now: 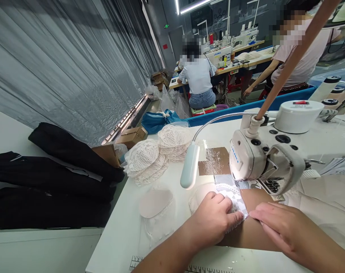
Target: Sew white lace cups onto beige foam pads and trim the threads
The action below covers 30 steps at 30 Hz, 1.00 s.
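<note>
A white lace bra cup (234,197) lies under the lit needle area of a sewing machine (248,155). My left hand (215,216) presses on it with curled fingers, thumb near its right edge. From the right, my right hand (280,223) pinches at the cup's near right corner, its fingers pressed together. Both hands rest low over a brown plate (240,237) on the table. To the left of my left hand lies another cup piece (157,204), beige with sheer fabric below. The needle and presser foot are hard to make out.
Stacked lace cups (145,159) stand at the table's back left. A lamp (189,165) on a bent neck hangs beside the machine head. Beige fabric (326,201) lies at right. Black garments (61,182) lie at far left. Two people (199,77) sit beyond the table.
</note>
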Motion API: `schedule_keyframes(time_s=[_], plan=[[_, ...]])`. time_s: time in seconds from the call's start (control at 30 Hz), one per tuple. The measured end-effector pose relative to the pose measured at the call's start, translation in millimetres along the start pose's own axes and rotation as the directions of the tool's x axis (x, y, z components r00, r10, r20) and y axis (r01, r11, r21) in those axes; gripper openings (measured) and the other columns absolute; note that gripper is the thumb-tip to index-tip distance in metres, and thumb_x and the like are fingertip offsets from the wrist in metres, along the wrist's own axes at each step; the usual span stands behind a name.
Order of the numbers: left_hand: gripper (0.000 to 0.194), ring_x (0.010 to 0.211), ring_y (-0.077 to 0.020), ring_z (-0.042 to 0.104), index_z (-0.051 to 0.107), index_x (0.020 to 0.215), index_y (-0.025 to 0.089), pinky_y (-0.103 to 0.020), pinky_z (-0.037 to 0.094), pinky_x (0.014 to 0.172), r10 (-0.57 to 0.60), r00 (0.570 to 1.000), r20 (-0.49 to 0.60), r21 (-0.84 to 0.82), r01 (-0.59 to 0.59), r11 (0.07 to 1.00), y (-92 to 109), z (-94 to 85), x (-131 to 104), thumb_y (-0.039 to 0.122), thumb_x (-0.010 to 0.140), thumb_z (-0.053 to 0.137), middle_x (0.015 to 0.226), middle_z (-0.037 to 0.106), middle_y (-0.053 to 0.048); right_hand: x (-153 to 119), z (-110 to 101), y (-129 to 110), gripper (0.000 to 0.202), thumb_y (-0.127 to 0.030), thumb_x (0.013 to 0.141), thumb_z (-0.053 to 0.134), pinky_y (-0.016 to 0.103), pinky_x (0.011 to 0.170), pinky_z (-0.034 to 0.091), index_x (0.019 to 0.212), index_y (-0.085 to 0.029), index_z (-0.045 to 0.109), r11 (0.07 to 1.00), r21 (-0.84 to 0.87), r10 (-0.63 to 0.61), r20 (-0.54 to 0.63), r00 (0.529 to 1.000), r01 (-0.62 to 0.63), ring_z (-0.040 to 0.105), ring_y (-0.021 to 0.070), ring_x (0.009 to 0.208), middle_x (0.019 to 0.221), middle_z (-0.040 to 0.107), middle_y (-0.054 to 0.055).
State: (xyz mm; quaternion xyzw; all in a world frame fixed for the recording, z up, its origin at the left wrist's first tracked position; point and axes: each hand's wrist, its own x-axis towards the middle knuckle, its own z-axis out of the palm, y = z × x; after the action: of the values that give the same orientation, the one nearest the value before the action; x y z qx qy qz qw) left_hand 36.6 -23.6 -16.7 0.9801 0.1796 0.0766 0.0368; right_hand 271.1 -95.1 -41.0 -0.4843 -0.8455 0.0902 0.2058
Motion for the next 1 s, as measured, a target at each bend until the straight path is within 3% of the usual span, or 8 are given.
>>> schedule_keyframes(time_s=[0.17,0.33,0.5,0.6,0.8,1.0], plan=[[0.025,0.082,-0.0186,0.048,0.058,0.118,0.025,-0.032,0.036,0.074,-0.001,1.000,-0.010,-0.020,0.001,1.000,0.2,-0.3,1.0,0.022,0.096,0.047,0.089,0.055,-0.003,-0.4,6.1,0.4,0.031,-0.009,0.088,0.038,0.030,0.061,0.042,0.098,-0.024,0.063,0.999,-0.032,-0.004,0.024,1.000,0.005,0.058,0.0190,0.071,0.085,0.062,0.004],[0.022,0.101,-0.0202,0.052,0.058,0.114,0.017,-0.031,0.041,0.083,0.043,0.999,0.014,-0.069,-0.042,0.997,-0.2,-5.8,4.8,0.020,0.096,0.046,0.116,0.060,-0.007,1.2,12.3,-1.6,0.037,-0.004,0.084,0.036,0.031,0.058,0.040,0.101,-0.022,0.064,0.992,-0.114,-0.061,-0.016,0.998,0.058,0.056,0.0207,0.067,0.077,0.060,0.004],[0.033,0.088,-0.0201,0.053,0.051,0.126,0.016,-0.032,0.044,0.075,-0.017,0.999,0.037,-0.082,0.020,0.996,0.7,-5.4,8.3,0.023,0.094,0.045,0.122,0.061,-0.008,4.5,8.4,-4.2,0.031,-0.004,0.081,0.040,0.030,0.057,0.037,0.090,-0.022,0.063,0.992,-0.100,-0.092,-0.102,0.991,0.082,0.054,0.0188,0.063,0.074,0.060,0.003],[0.043,0.089,-0.0213,0.052,0.046,0.133,0.013,-0.033,0.045,0.077,-0.043,0.998,0.036,-0.063,0.045,0.997,1.8,-0.6,7.8,0.023,0.092,0.047,0.131,0.057,-0.009,4.0,10.3,-4.4,0.032,-0.003,0.082,0.039,0.031,0.059,0.036,0.092,-0.022,0.063,0.993,-0.093,-0.087,-0.091,0.992,0.079,0.053,0.0195,0.065,0.075,0.060,0.003],[0.048,0.085,-0.0220,0.051,0.052,0.129,0.010,-0.033,0.047,0.077,-0.102,0.994,0.034,-0.014,0.103,0.995,4.6,6.8,7.4,0.023,0.084,0.054,0.137,0.053,-0.009,1.5,15.2,-4.3,0.035,-0.003,0.086,0.036,0.031,0.060,0.034,0.097,-0.022,0.064,0.995,-0.084,-0.053,-0.082,0.995,0.046,0.051,0.0200,0.068,0.076,0.058,0.003],[0.046,0.087,-0.0227,0.055,0.055,0.126,0.005,-0.034,0.049,0.077,-0.051,0.999,0.014,0.029,0.050,0.998,5.1,6.6,13.0,0.018,0.082,0.055,0.133,0.057,-0.013,6.4,6.6,-8.5,0.030,-0.003,0.082,0.039,0.029,0.058,0.034,0.083,-0.022,0.062,0.995,-0.069,-0.079,-0.155,0.985,0.069,0.050,0.0182,0.065,0.073,0.059,0.003]])
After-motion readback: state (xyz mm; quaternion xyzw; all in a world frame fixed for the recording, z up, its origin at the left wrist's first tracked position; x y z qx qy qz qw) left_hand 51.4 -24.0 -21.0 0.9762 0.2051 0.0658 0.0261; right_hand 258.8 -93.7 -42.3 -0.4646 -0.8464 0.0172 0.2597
